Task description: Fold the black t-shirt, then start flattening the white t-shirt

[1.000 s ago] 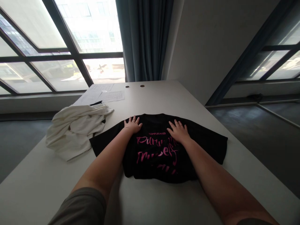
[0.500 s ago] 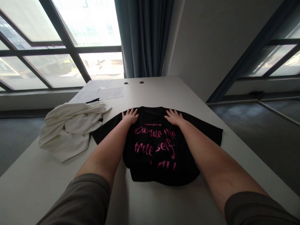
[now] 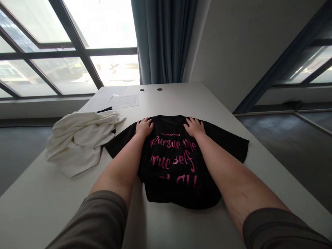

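Note:
A black T-shirt (image 3: 178, 193) with pink lettering lies on the white table (image 3: 261, 193), its collar towards the far end and its sleeves out to both sides. My left hand (image 3: 144, 127) rests on the shirt's left shoulder, fingers forward and a little apart. On the right shoulder lies my right hand (image 3: 194, 127), palm down with its fingers apart. Neither hand is closed on the cloth. The lower part of the shirt is bunched, and some of the bottom lettering is hidden in folds.
A crumpled cream cloth (image 3: 77, 138) lies left of the shirt, touching its sleeve. Behind it are papers (image 3: 123, 101) and a dark thin object (image 3: 105, 109). Two round holes are near the table's far edge, before a blue curtain (image 3: 164, 41).
The shirt's wrinkles have shifted, and more of the pink lettering shows. Both hands remain on the shoulders, with the fingers slightly closer together. The whole view has shifted slightly.

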`<state>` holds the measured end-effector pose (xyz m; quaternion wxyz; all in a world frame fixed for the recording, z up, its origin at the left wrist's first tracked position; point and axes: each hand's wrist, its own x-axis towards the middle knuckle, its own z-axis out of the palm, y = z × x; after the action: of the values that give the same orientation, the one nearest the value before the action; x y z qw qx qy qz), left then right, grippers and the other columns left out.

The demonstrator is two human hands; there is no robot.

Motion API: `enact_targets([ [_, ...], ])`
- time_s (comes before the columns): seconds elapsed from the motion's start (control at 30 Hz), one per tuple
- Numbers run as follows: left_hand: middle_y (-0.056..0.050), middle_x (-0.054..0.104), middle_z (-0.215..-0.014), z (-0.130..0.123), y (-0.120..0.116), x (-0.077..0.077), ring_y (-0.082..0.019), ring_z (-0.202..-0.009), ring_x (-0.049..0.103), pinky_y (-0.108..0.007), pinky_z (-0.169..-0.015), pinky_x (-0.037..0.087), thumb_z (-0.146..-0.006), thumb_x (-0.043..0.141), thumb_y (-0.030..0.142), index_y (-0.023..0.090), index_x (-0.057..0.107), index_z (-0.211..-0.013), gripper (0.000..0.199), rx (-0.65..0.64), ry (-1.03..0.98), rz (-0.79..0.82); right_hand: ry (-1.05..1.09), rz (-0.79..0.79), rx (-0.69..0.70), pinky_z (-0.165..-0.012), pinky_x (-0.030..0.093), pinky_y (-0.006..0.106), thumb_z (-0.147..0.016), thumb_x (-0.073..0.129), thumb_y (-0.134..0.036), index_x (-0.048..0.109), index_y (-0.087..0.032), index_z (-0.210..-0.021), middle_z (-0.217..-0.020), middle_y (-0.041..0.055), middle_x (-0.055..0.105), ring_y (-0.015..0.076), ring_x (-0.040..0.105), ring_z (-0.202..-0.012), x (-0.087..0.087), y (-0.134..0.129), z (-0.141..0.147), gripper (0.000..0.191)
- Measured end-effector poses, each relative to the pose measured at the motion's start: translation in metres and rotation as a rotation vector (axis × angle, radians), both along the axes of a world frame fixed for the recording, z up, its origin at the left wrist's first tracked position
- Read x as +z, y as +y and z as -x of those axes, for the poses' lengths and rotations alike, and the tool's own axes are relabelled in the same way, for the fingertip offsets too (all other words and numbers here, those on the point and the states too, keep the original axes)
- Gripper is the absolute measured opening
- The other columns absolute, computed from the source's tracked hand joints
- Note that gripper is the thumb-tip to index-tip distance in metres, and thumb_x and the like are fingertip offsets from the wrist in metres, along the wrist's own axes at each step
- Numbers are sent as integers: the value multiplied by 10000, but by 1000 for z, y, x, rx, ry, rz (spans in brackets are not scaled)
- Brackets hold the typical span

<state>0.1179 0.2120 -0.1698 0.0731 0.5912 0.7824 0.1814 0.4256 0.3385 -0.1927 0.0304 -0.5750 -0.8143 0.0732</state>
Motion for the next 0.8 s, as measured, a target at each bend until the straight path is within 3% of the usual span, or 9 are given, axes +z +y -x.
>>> enact_targets([
  [0.13, -60, 733, -1381, 11, -55, 8, -221, -1354, 634, -408, -1235, 478, -1068, 368, 359, 241, 758, -1253, 447, -42, -67, -164, 27, -27, 8, -1332, 168, 604, -1089, 279, -564, 385, -268, -1701, -1775, 58, 226, 324, 213, -1637, -1, -3, -1, 688],
  [0.23, -45, 785, -1244, 9, -125, 12, -234, -1245, 687, -453, -1178, 519, -1070, 428, 398, 266, 774, -1180, 387, -174, -95, -278, 50, -47, 6, -1323, 189, 596, -1087, 311, -519, 437, -256, -1674, -1760, 71, 271, 321, 256, -1617, 2, -6, 1, 656],
  [0.37, -65, 744, -1315, -20, -218, 15, -262, -1269, 659, -512, -1133, 512, -1070, 455, 397, 296, 738, -1260, 355, -238, -22, -230, 110, -125, -7, -1288, 283, 531, -1065, 354, -384, 585, -156, -1560, -1671, 122, 439, 298, 383, -1542, 10, -16, 3, 592],
  [0.47, -80, 691, -1375, -46, -264, 13, -279, -1294, 636, -502, -1128, 516, -1023, 566, 417, 358, 673, -1397, 394, -336, -3, -166, 184, -203, 34, -1279, 278, 551, -1039, 373, -316, 748, -157, -1317, -1544, 112, 587, 294, 409, -1519, 21, -37, -6, 493],
  [0.53, -94, 650, -1413, -57, -280, 10, -315, -1313, 614, -522, -1144, 511, -930, 719, 465, 400, 612, -1482, 565, -346, 18, -148, 270, -300, 72, -1293, 254, 561, -1025, 395, -311, 785, -181, -1180, -1493, 90, 628, 293, 385, -1537, 28, -61, -21, 439],
  [0.63, -108, 640, -1377, -65, -287, 8, -354, -1280, 617, -551, -1122, 524, -794, 867, 462, 426, 572, -1525, 788, -260, 42, -106, 397, -425, 147, -1269, 342, 436, -1025, 401, -328, 772, -183, -1143, -1371, 107, 689, 248, 494, -1442, 36, -110, -55, 415],
  [0.8, -133, 705, -1277, -65, -278, 11, -345, -1213, 669, -518, -1076, 525, -849, 771, 347, 285, 526, -1559, 753, -9, 15, 23, 415, -415, 246, -1077, 473, 410, -1017, 448, -412, 764, -236, -1041, -1119, 89, 741, 247, 649, -1113, 22, -203, -119, 362],
])
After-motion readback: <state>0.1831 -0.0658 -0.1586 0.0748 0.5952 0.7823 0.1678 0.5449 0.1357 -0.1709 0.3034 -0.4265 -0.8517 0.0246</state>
